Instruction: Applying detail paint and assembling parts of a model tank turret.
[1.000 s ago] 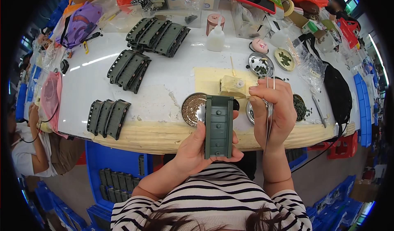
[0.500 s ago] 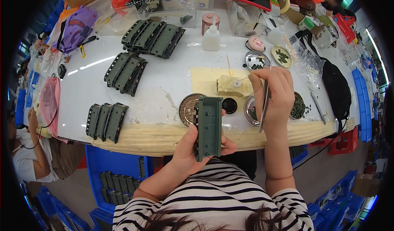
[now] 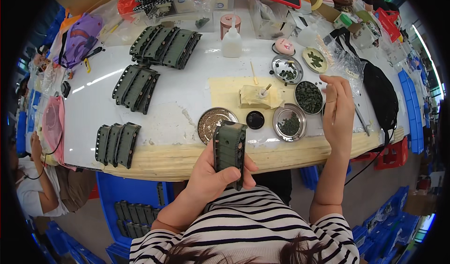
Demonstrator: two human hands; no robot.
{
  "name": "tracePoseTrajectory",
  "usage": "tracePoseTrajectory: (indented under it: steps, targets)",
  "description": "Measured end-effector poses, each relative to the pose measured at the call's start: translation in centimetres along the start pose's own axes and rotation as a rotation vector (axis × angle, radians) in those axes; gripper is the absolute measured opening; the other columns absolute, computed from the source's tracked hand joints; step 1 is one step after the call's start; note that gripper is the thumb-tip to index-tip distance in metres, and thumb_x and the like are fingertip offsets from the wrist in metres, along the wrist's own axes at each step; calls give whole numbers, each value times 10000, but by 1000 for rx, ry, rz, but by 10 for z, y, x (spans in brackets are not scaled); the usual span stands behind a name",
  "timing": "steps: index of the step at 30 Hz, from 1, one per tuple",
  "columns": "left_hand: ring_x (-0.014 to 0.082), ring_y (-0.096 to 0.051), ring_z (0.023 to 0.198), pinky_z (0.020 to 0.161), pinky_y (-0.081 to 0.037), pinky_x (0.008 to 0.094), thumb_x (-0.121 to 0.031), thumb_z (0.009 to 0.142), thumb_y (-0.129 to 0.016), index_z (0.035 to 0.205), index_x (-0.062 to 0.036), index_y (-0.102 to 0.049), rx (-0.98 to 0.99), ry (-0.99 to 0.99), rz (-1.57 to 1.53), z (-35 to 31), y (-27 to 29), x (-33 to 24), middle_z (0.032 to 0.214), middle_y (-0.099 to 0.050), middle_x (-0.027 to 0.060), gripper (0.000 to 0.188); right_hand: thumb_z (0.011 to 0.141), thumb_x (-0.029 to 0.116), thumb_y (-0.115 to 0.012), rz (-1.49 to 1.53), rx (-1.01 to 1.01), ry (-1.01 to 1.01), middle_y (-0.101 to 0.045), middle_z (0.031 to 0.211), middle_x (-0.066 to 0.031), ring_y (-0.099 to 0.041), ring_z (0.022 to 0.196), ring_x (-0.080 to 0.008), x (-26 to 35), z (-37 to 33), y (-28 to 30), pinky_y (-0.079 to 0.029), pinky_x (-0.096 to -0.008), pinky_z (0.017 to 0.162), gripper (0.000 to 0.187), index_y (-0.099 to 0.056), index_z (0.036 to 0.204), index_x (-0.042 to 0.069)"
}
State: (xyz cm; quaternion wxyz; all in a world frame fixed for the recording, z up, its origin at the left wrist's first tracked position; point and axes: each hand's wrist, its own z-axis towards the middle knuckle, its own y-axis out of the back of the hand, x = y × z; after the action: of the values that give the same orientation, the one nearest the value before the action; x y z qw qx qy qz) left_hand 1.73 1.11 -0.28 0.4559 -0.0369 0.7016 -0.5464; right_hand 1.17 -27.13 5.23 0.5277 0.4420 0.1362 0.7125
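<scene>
One green part (image 3: 228, 151): clasped in left hand (image 3: 206, 178). Right hand (image 3: 338, 109): raised, half-curled, right of the part; contents unclear.

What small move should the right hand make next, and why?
Perhaps move the right hand toward the small dark green pieces: they lie just beside it in this view, while the left hand holds the larger dark green part away from them. Whether the right hand holds anything is unclear.

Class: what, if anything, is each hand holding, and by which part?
Left hand: dark green casing, by its lower half, thumb across its face. Right hand: cannot be told.
</scene>
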Motion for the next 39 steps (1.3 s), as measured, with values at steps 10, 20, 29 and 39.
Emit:
tracePoseTrajectory:
  steps: [10,20,29,39]
  targets:
    - [277,-675,813,705,-580,386,-140,921,-612,1284,-34,-319,-29,35,13,2,-4,2,1020,-611,231,478,816,111,-676,-152,244,-3,-622,846,-77,-625,696,-277,-23,0,-4,-481,-363,626,102,-675,902,57]
    - [230,-661,713,595,-562,330,-284,903,-650,1133,17,-453,-145,-26,147,5,-13,0,924,-617,178,427,764,80,-692,-231,242,68,-632,798,-64,-621,650,-259,-23,-1,-8,-473,-346,592,94,-690,856,62]
    - [234,-663,731,604,-567,333,-266,921,-626,1165,14,-436,-141,-22,124,3,-9,-2,941,-613,180,417,736,40,-682,-171,211,63,-617,769,-86,-600,634,-292,-19,1,-7,-463,-370,572,123,-597,825,48]
    - [236,-660,730,601,-563,329,-264,932,-608,1188,-4,-423,-127,-26,137,4,-6,-1,951,-611,180,409,695,-59,-655,-44,229,-6,-642,777,-114,-593,618,-261,-24,-1,-3,-456,-325,564,182,-581,849,4]
